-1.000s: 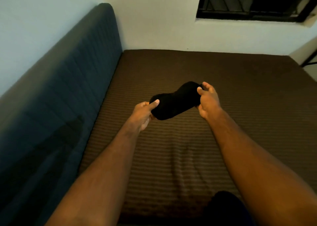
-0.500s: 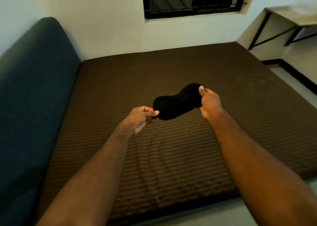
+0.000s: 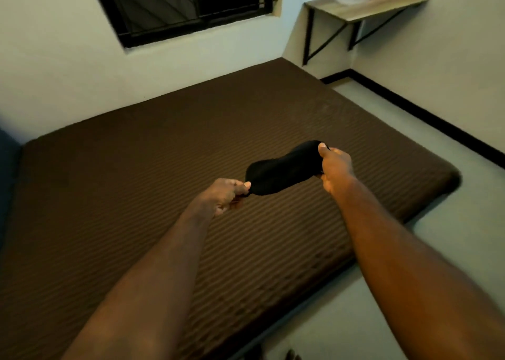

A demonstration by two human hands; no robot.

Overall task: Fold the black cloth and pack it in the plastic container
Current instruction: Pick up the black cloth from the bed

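Swinging right since the earlier frame, the view now takes in the right edge of the one brown bed, a strip of floor beside it and one wall shelf in the corner. One black cloth hangs in the air above the bed, well clear of its edges, stretched between two hands. The left hand pinches its near end with thumb and fingers, and the right hand has its fingers clenched round the far end.
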